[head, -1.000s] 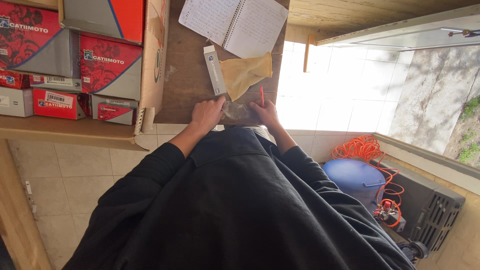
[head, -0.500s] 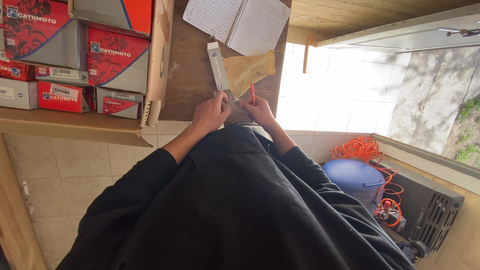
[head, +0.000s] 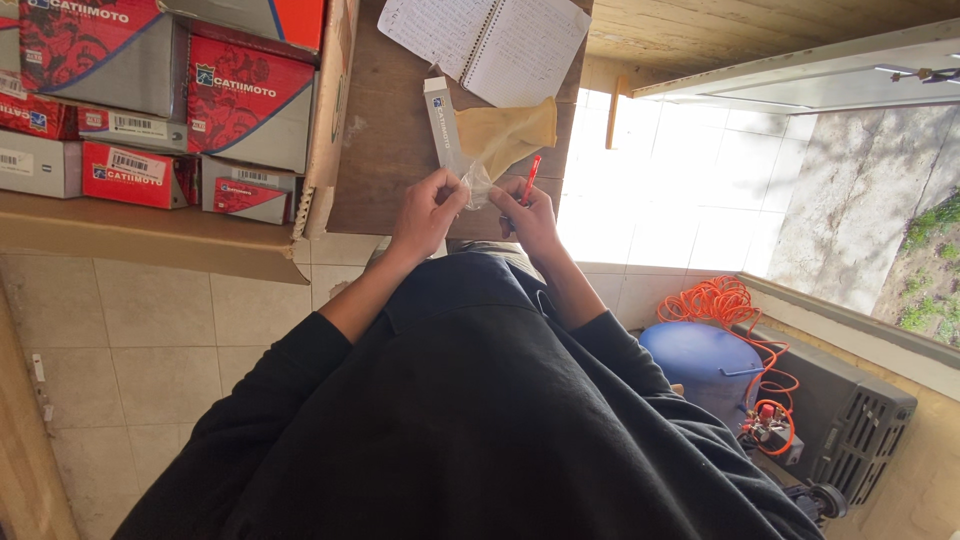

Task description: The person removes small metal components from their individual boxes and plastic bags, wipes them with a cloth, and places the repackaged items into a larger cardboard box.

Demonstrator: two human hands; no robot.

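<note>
A small clear plastic bag [head: 478, 183] is being pinched between both hands over the wooden counter [head: 385, 150]; the left hand [head: 425, 212] is gripping its edge with pressed fingers, while the right hand [head: 528, 215] is also clasping a red pen [head: 529, 178]. A narrow white box [head: 440, 122], tan glove [head: 508, 133] and spiral notebook [head: 487, 42] are lying just beyond

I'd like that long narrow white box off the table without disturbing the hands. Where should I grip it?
Grip the long narrow white box at its far end, by the open notebook, pinching across its narrow width. That end lies bare, while the near end sits by the left hand and the clear bag.
</note>
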